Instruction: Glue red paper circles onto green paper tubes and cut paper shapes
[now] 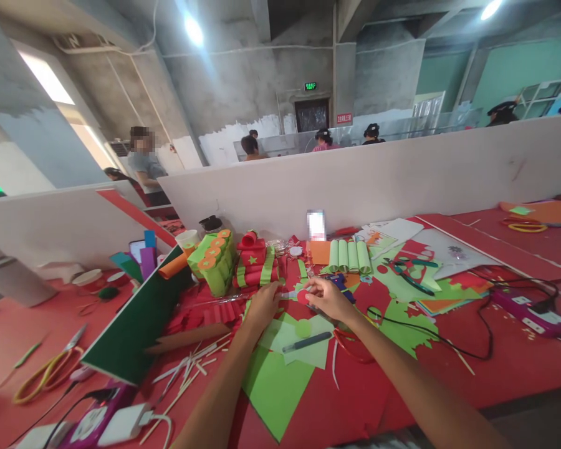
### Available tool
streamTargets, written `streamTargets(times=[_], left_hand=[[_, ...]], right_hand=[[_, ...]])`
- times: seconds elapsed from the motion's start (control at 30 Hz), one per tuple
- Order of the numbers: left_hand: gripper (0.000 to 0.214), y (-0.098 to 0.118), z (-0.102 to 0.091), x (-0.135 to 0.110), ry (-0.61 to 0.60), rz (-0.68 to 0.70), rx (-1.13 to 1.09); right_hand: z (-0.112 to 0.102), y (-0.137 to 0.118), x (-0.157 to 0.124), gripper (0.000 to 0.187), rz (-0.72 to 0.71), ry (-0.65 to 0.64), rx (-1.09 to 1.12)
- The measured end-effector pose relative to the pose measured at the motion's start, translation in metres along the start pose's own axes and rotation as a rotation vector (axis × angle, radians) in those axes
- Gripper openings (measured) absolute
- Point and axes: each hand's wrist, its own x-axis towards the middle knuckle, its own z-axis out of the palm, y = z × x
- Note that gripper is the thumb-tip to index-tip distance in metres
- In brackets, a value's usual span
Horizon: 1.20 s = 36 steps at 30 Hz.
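Note:
My right hand (330, 298) is closed, thumb and fingers pinching a small red paper disc (302, 296). My left hand (264, 304) is a little to the left, its fingers drawn together; what they hold, if anything, is too small to name. A pale strip (287, 294) lies between the two hands. Below them are light green paper sheets (280, 380), a small green paper disc (303, 328) and a dark capped pen or knife (307, 342). Scissors with red handles (350, 349) lie partly under my right forearm.
Rolled green paper tubes (350, 257) and red-and-green paper rolls (255, 268) stand beyond my hands. Pliers (414, 277) and a purple power strip (530, 313) with black cable lie right. A dark green board (135, 324) leans left near yellow scissors (49, 377). A white partition (402, 174) borders the table.

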Motion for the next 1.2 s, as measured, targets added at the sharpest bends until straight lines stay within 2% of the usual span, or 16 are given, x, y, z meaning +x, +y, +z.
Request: streamTargets(times=[0.17,0.43,0.67,1.2], left_hand=[[0.037,0.003,0.010,0.007,-0.060,-0.027,0.137],[0.036,0.002,0.019,0.011,-0.052,-0.041,0.141],[0.037,0.002,0.017,0.012,-0.061,-0.051,0.108],[0.038,-0.002,0.018,0.015,-0.064,-0.054,0.068]], right_hand=[[-0.003,0.002,0.000,0.026,-0.008,-0.006,0.051],[-0.002,0.007,0.004,0.022,0.017,0.006,0.143],[-0.003,0.010,0.007,0.011,0.024,0.062,0.117],[-0.004,0.006,0.004,0.012,-0.010,0.085,0.082]])
